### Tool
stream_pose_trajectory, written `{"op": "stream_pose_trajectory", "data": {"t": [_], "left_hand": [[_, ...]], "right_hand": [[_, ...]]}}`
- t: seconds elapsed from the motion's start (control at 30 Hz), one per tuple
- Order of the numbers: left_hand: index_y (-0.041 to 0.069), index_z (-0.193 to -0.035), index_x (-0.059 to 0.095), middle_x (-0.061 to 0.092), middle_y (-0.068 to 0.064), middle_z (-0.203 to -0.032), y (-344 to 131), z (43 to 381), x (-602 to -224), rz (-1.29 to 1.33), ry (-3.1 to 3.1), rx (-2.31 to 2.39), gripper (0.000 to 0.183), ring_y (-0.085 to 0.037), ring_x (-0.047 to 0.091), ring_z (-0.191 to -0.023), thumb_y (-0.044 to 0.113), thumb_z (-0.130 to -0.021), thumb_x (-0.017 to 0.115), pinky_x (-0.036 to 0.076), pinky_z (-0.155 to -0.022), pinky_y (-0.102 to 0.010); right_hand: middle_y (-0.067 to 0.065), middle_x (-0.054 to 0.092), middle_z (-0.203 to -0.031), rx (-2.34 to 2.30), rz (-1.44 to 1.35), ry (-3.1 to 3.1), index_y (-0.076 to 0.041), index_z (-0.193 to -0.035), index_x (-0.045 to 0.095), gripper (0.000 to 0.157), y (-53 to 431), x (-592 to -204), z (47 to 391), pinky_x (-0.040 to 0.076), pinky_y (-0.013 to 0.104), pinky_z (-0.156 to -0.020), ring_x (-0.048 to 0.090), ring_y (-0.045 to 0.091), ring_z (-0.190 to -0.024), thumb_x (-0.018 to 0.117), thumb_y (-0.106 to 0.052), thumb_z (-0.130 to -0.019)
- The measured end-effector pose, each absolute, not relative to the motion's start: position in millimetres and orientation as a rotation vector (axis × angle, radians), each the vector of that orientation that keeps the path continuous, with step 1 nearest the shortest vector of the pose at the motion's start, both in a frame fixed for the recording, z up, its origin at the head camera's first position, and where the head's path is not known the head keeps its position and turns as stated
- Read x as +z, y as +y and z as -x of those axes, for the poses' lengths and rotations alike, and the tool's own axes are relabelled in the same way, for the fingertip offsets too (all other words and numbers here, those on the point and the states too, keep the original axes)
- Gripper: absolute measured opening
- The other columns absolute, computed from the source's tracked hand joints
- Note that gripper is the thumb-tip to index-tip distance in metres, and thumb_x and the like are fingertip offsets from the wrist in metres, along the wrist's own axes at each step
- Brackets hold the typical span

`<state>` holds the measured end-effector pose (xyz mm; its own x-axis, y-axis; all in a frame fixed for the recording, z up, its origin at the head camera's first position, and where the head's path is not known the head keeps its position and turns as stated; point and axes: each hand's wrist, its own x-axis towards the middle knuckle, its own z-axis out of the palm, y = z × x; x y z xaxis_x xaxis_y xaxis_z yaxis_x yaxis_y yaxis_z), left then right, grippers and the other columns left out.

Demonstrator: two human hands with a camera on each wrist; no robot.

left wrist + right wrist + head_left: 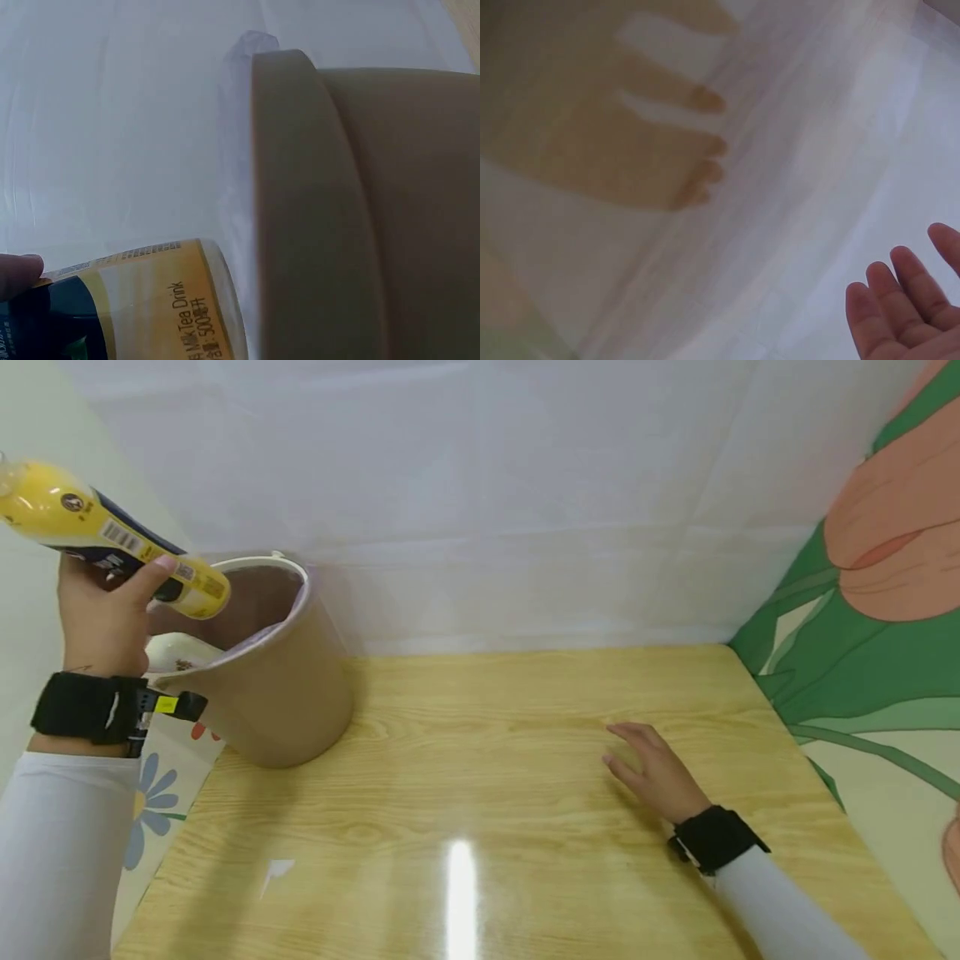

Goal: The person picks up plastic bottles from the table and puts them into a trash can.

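My left hand (108, 610) grips a yellow milk tea bottle (56, 510) with a dark blue label, tilted so its base points down to the right. The bottle is over the near left rim of a beige trash bin (292, 685), which has a thin plastic liner inside. In the left wrist view the bottle's base end (172, 307) appears close beside the bin's rim (300, 202). My right hand (660, 772) hovers over the wooden table, fingers extended and holding nothing. Its fingers (900, 300) also show in the right wrist view.
A pale wood-grain table (487, 760) spans the front, with a small white scrap (279, 867) at its near left. A white sheet (480, 510) covers the wall behind. A flower-patterned panel (892, 568) stands at the right. A white object (180, 652) sits at the bin's mouth.
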<state>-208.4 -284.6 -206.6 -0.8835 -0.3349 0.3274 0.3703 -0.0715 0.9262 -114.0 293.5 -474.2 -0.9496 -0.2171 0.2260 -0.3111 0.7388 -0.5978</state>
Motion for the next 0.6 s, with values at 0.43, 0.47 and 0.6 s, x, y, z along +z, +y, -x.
{"op": "stream_pose_trajectory", "data": {"t": [0.43,0.47,0.6], "left_hand": [[0.029,-0.142,0.025,0.030,0.005,-0.141,-303,223,-197,-0.141,-1.967,-1.896,0.090,-0.009,0.028,-0.128,0.005,-0.074,0.079,0.024,-0.106,-0.025],[0.031,-0.143,0.022,0.027,0.005,-0.143,-300,220,-196,-0.165,-2.012,-1.814,0.091,-0.008,0.024,-0.130,0.008,-0.076,0.079,0.023,-0.107,-0.024],[0.026,-0.146,0.022,0.021,0.004,-0.148,-271,201,-204,-0.028,-2.175,-1.401,0.079,-0.005,0.018,-0.132,0.016,-0.085,0.071,0.020,-0.108,-0.023]], "right_hand": [[0.014,0.040,-0.129,1.035,-0.435,-2.758,-0.007,-0.136,0.044,0.049,286,-474,116,0.039,0.056,-0.089,0.041,0.034,-0.117,0.058,-0.030,-0.096],[0.013,0.040,-0.129,1.036,-0.429,-2.759,-0.007,-0.136,0.045,0.049,286,-474,116,0.039,0.056,-0.090,0.041,0.033,-0.117,0.058,-0.031,-0.096],[0.012,0.041,-0.129,1.014,-0.453,-2.733,-0.007,-0.135,0.046,0.047,284,-470,117,0.039,0.054,-0.090,0.041,0.032,-0.117,0.059,-0.029,-0.095]]}}
